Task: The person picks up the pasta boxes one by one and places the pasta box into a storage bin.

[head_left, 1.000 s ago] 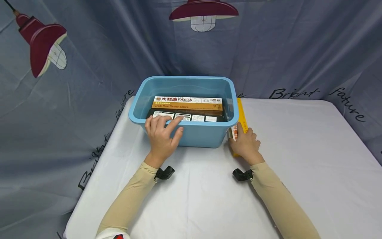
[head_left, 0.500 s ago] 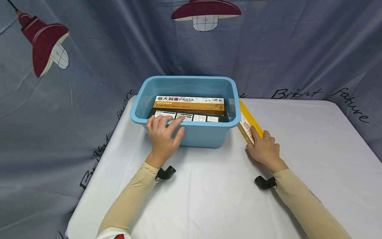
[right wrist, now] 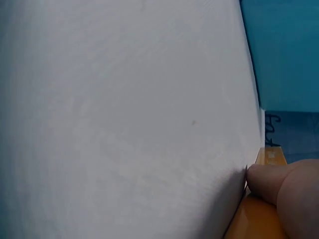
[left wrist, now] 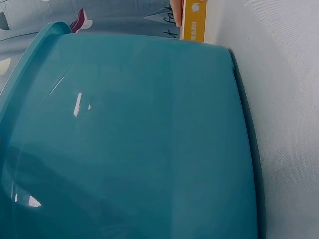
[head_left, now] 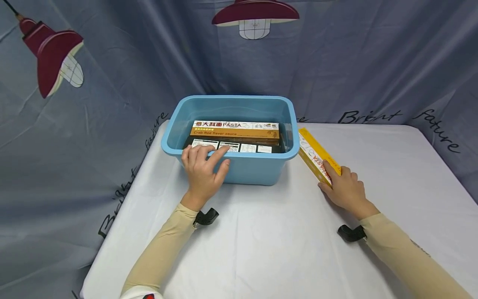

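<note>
My right hand (head_left: 345, 189) grips the near end of a yellow and white pasta box (head_left: 317, 155), which lies slanted on the table to the right of a blue plastic tub (head_left: 246, 168). In the right wrist view the thumb (right wrist: 271, 180) presses along the orange side of this box. My left hand (head_left: 203, 170) rests on the tub's front rim, its fingertips hooked over the edge. Inside the tub lie a crab roe pasta box (head_left: 235, 129) and, nearer the front, a dark box (head_left: 233, 146) with white label panels.
White cloth covers the table (head_left: 261, 241). A grey-blue curtain (head_left: 149, 54) printed with red lamps hangs behind the tub and along the left side. Each wrist wears a small black camera mount.
My right hand has pulled the yellow pasta box out to the right from beside the tub, turning it to a slant. The left hand and the tub stay in place.
</note>
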### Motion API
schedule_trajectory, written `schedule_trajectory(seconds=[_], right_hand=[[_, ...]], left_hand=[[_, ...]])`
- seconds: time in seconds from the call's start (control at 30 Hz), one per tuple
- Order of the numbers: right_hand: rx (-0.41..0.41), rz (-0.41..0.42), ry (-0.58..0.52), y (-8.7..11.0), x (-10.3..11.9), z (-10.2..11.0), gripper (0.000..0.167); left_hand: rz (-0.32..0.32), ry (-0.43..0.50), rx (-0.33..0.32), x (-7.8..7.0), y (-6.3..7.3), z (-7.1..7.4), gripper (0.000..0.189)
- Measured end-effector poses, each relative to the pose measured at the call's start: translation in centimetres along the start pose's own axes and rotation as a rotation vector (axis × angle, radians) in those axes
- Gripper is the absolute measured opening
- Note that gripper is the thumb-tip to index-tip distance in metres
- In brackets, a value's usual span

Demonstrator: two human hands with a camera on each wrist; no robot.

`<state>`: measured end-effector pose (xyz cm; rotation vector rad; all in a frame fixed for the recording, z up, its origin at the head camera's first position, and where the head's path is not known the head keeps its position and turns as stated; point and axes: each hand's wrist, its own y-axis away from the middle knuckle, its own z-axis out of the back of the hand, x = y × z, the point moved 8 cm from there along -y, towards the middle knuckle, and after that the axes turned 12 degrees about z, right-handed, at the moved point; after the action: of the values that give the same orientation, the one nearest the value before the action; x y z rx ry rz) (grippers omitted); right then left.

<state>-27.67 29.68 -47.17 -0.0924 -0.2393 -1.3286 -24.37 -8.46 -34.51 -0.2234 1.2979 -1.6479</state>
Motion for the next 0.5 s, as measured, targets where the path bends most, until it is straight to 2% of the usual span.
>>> schedule_trajectory(seconds=[0.5], right_hand=[[0.024, 0.027, -0.026, -0.2, -0.1, 1.1, 0.079]], left_hand=[[0.001, -0.009, 0.003, 0.0, 0.0, 0.0, 0.035]])
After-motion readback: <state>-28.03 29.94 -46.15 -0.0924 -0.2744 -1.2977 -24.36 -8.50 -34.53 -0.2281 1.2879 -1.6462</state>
